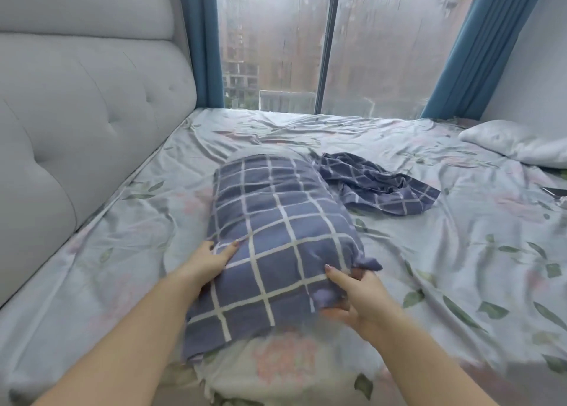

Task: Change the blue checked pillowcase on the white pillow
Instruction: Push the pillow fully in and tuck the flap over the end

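Rumpled floral bedsheet [429,252] covers the whole bed, and both hands work at its middle. The right hand [356,295] pinches the near right corner of the blue checked pillowcase [276,236], thumb under and fingers over a bunched fold of cloth. The left hand [211,261] lies nearly flat against the case's left side, fingers fairly straight, pressing and gripping nothing.

The filled case lies lengthwise away from the person, its far end toward the window [383,52]; the pillow inside [264,153] shows only as a pale edge there. Just to its right a 2nd checked case [377,187] lies crumpled and flat. Well apart, by the right wall, rests a bare white pillow [515,146]. A grey padded headboard [92,114] runs along the left.

The cloth looks thin, limp and light, so it should bunch rather than slide; the filling looks soft and will squash. Corners and the open hem seem the surest holds, 1 hand pinning the filling while the other draws the fabric.
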